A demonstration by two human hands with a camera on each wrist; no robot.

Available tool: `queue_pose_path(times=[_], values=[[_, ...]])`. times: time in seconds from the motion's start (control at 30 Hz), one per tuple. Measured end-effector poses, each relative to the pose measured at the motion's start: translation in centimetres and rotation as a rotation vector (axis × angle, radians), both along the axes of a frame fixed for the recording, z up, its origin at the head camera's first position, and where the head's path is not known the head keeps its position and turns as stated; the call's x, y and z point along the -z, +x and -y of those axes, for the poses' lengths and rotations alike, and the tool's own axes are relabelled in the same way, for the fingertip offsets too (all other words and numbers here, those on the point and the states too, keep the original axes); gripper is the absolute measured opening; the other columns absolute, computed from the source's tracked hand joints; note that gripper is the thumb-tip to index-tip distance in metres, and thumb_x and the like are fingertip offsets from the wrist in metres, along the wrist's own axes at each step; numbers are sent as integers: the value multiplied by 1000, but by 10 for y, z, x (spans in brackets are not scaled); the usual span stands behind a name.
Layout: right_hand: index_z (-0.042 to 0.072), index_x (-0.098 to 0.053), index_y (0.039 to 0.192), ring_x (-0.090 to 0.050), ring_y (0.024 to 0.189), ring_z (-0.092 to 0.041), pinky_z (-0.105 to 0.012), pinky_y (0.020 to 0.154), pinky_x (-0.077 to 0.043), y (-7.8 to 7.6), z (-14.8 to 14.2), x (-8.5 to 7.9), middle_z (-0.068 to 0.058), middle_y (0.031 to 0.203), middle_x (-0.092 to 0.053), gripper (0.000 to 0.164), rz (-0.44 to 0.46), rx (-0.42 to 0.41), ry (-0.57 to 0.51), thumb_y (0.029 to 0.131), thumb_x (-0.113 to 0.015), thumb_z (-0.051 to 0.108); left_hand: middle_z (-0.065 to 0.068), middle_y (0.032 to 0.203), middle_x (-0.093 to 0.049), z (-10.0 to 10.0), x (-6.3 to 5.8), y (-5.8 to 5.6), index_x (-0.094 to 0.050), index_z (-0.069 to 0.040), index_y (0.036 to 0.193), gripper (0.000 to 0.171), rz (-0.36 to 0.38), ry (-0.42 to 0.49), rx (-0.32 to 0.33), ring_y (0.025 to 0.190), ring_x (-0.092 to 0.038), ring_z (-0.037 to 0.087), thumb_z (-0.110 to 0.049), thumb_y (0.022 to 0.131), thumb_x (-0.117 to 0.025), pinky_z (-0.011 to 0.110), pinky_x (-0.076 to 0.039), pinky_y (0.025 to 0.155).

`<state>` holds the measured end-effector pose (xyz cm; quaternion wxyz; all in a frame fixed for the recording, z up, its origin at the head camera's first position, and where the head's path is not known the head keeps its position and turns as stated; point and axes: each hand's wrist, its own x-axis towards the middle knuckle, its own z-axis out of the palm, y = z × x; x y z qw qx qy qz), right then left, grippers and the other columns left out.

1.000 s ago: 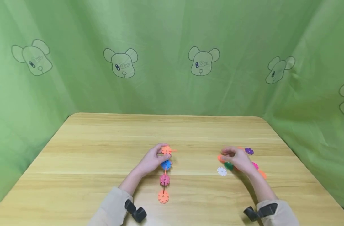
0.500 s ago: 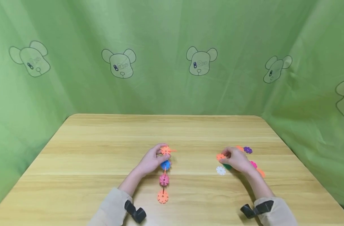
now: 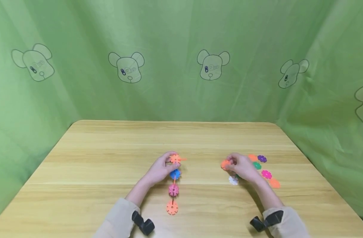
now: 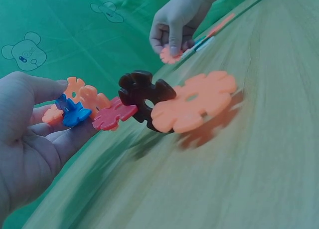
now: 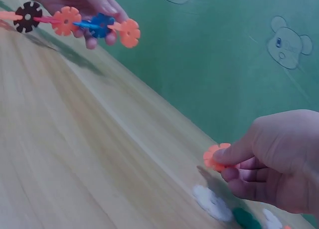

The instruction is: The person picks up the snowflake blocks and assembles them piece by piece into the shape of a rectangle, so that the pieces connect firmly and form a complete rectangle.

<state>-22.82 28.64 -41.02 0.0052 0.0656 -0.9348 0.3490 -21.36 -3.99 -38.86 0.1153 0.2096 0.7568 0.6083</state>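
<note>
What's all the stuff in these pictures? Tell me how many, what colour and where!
Table: one, wood-coloured, in the middle.
Curtain: count unclear, green, behind and beside the table.
Animal faces: five, pale green with dark outlines, on the curtain.
Flower chain: one; orange, blue, pink and black; around the table's middle.
Held flower: one, orange, between the chain and the loose flowers.
Loose flowers: at least two orange, two green, one purple, one pink, one white; table's right side.
Wrist devices: two, black, on the sleeves.
Sleeves: two, beige, lower edge.
Left hand: one, bare, gripping the chain.
Right hand: one, bare, pinching the held flower.
</note>
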Motion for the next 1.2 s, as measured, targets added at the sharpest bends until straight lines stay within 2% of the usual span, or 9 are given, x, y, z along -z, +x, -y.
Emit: queue_pose_path(times=[0.17,0.3,0.57,0.87,1.2], values=[[-3,-58,101,-55,61,-18,-29,53,-49,-2,18,6,-7,75,-58,20,79,-50,-148,85,-65,7,25,101,-61,-1,1,0,-39,5,133,48,0,6,5,69,-58,13,-9,91,-58,32,-49,67],[-2,-57,98,-59,63,-19,-30,55,-52,-4,35,6,-7,72,-59,17,115,-77,-199,86,-64,7,26,101,-62,-1,4,-1,-38,6,134,49,7,8,8,67,-58,12,-9,91,-58,32,-48,67],[-4,-52,98,-59,60,-20,-33,53,-52,-10,66,4,-10,71,-62,17,164,-139,-324,89,-60,9,20,102,-63,-3,33,-20,-37,2,136,55,1,14,0,70,-58,14,-19,91,-60,28,-48,64],[-6,-49,110,-58,57,-18,-29,52,-51,-9,94,-1,-17,76,-64,25,158,-151,-468,90,-57,6,11,107,-63,-4,33,-21,-41,-1,135,55,-19,-32,-42,83,-61,14,-24,89,-62,32,-48,78],[-6,-47,117,-58,59,-17,-28,54,-52,-6,107,-2,-18,78,-63,30,142,-157,-531,90,-56,5,9,101,-64,-3,33,-22,-40,0,135,55,-9,-18,-36,76,-59,12,-23,90,-62,28,-47,71]])
